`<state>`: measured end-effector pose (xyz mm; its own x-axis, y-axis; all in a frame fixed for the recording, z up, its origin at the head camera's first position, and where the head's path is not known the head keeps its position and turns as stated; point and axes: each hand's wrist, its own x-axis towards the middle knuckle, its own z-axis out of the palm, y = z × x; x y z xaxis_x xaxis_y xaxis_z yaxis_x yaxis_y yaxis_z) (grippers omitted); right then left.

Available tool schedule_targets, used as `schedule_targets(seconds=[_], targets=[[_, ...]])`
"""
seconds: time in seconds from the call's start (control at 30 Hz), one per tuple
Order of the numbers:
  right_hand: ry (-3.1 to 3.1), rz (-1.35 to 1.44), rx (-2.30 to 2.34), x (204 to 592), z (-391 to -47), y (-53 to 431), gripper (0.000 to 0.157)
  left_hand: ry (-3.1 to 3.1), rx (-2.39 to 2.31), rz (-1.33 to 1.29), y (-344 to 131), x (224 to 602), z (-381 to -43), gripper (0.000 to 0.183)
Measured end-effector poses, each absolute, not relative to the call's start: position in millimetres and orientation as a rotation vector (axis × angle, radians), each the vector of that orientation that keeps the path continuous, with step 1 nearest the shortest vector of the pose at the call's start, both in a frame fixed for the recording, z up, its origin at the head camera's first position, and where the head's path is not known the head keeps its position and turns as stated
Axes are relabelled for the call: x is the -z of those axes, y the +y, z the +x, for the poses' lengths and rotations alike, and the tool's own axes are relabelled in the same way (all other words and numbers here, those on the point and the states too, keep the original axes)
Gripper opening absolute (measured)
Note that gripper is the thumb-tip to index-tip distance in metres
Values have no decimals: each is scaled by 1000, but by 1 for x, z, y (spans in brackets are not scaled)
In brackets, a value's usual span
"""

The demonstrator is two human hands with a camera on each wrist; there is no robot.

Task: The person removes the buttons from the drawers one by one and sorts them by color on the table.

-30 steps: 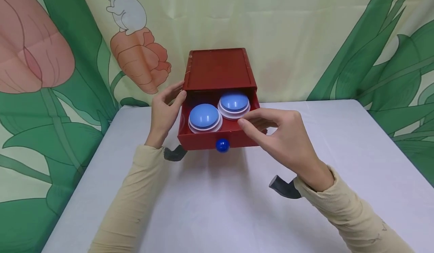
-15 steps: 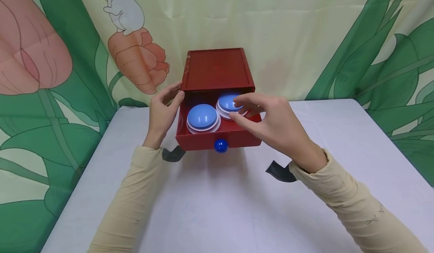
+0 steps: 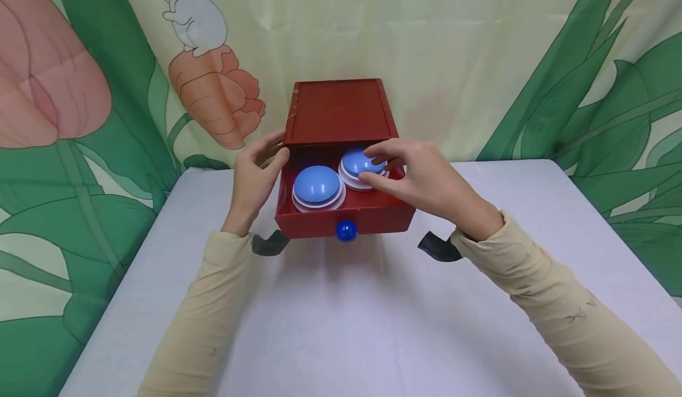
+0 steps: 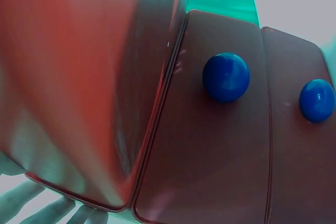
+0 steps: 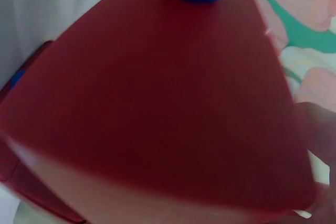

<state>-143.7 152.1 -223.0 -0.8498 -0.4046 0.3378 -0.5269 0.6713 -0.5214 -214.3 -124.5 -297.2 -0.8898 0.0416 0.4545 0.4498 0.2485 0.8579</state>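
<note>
A dark red drawer cabinet [image 3: 341, 112] stands against the backdrop in the head view. Its top drawer [image 3: 345, 224], with a blue knob [image 3: 346, 231], is pulled out. Inside lie two blue-domed push buttons on white bases, one front left [image 3: 317, 185] and one back right [image 3: 353, 163]. My left hand [image 3: 253, 175] rests along the cabinet's left side, fingers extended, thumb near the front edge. Over the right part of the back button is my right hand [image 3: 412, 172], thumb and fingers apart and loosely bent. It hides part of that button; firm contact does not show.
Two lower drawers with blue knobs, a middle one [image 4: 202, 145] and a bottom one [image 4: 299, 166], are closed. A white cloth [image 3: 341, 326] covers the table. Behind hangs a printed curtain [image 3: 453, 60]. Dark straps [image 3: 440, 247] stick out near both wrists.
My right hand has moved from the drawer's right front side up and inward over the back right button, then slightly lower. The left hand keeps its place on the cabinet.
</note>
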Motion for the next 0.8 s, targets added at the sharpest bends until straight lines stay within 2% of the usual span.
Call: schedule_targets(seconds=[0.8], targets=[[-2777,843,-809,237,-174,147,48,-2198,1649,-459,-126,297,-213,41]])
